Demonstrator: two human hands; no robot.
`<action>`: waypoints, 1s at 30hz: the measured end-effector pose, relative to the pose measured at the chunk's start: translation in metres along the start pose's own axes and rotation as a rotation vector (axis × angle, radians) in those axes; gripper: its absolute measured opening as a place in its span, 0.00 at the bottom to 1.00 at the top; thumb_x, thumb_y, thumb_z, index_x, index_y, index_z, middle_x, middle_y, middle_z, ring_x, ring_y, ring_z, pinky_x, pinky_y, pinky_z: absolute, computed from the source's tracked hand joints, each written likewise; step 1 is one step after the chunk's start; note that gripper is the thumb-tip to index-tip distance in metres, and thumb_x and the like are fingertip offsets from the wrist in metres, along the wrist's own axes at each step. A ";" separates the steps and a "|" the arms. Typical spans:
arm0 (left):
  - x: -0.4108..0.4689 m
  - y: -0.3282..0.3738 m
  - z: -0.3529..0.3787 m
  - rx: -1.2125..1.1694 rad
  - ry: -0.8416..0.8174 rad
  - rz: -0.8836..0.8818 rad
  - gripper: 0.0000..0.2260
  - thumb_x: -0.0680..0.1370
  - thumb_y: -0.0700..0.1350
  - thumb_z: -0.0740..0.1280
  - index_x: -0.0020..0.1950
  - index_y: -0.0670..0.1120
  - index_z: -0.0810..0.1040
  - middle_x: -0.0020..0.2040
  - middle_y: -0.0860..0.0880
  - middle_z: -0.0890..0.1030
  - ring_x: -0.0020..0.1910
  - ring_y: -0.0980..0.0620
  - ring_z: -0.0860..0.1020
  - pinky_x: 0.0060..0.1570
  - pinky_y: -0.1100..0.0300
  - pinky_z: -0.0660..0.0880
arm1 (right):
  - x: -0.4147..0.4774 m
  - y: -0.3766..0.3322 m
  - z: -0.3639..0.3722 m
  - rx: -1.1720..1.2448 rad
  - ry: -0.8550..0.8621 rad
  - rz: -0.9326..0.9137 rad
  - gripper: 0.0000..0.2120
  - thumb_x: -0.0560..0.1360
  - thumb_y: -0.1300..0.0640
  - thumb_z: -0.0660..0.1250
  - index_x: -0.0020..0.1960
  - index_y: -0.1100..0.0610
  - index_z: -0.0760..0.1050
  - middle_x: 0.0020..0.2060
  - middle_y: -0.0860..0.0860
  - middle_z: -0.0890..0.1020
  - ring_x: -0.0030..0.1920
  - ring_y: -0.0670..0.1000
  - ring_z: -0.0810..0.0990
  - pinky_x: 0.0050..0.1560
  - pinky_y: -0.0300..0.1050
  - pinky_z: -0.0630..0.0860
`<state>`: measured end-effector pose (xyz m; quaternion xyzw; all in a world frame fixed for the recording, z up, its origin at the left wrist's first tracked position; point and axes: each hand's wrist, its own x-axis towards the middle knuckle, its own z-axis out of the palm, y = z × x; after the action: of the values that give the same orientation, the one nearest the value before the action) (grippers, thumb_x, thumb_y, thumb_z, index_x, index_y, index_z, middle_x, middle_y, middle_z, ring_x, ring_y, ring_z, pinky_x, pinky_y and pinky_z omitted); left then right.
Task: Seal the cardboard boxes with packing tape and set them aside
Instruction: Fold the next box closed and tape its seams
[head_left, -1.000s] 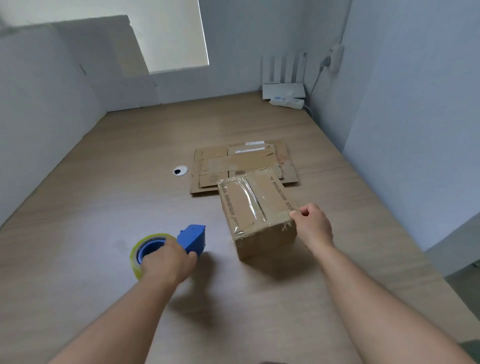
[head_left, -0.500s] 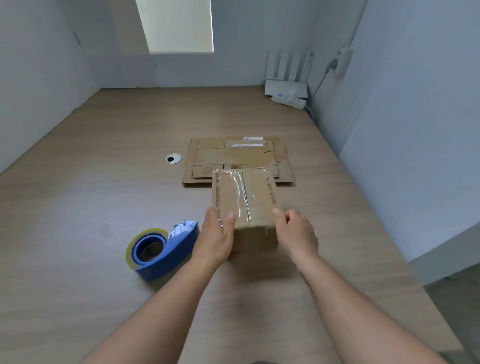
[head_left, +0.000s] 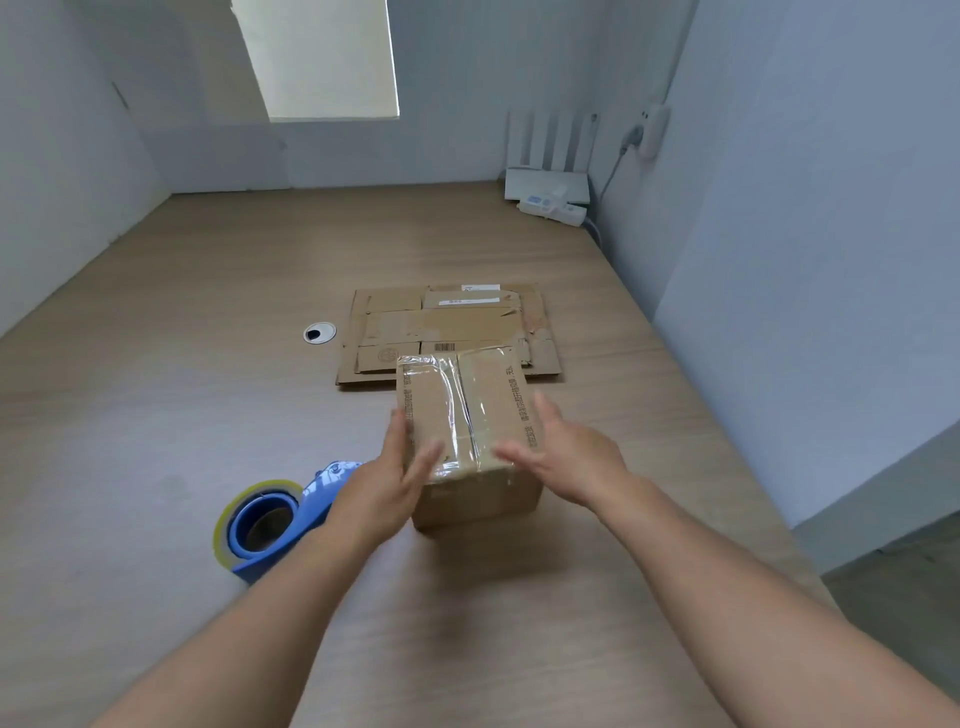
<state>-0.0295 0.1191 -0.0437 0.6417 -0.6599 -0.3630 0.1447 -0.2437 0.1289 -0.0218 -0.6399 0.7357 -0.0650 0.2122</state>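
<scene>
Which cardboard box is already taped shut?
The upright box between the left hand and the right hand: clear tape runs along its top seam. The other boxes lie flattened in a stack just behind it.

- box (head_left: 493, 405): lines of printed characters run along the left and right edges of its top, too blurred to read.
- flattened cardboard (head_left: 395, 332) behind the box: a barcode (head_left: 444, 346) and white labels (head_left: 480, 287), print illegible.

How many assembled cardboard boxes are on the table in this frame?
1: the taped box stands between the left hand and right hand. Behind it lies flattened cardboard, its piece count unclear.
</scene>
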 end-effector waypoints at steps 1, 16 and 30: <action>-0.001 0.003 -0.001 0.175 -0.030 0.027 0.35 0.77 0.67 0.53 0.78 0.59 0.40 0.67 0.48 0.75 0.64 0.44 0.74 0.59 0.55 0.69 | 0.000 -0.006 -0.002 -0.151 -0.028 -0.036 0.46 0.68 0.26 0.59 0.75 0.52 0.53 0.60 0.55 0.78 0.60 0.58 0.77 0.53 0.49 0.71; 0.010 -0.009 -0.022 0.722 -0.174 0.222 0.36 0.80 0.59 0.56 0.77 0.54 0.33 0.60 0.41 0.77 0.57 0.42 0.76 0.52 0.55 0.70 | 0.023 0.019 -0.009 -0.500 -0.303 -0.409 0.39 0.80 0.48 0.58 0.77 0.51 0.33 0.64 0.59 0.74 0.60 0.61 0.74 0.59 0.51 0.71; 0.022 -0.012 -0.046 0.703 -0.417 0.253 0.43 0.78 0.59 0.63 0.74 0.57 0.29 0.62 0.44 0.76 0.55 0.46 0.75 0.55 0.60 0.70 | 0.029 0.018 -0.027 -0.710 -0.082 -0.636 0.39 0.75 0.37 0.64 0.77 0.52 0.51 0.61 0.53 0.74 0.59 0.54 0.72 0.45 0.45 0.62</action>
<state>0.0070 0.0855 -0.0259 0.4790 -0.8321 -0.2174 -0.1758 -0.2733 0.0993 -0.0110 -0.8683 0.4710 0.1539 -0.0208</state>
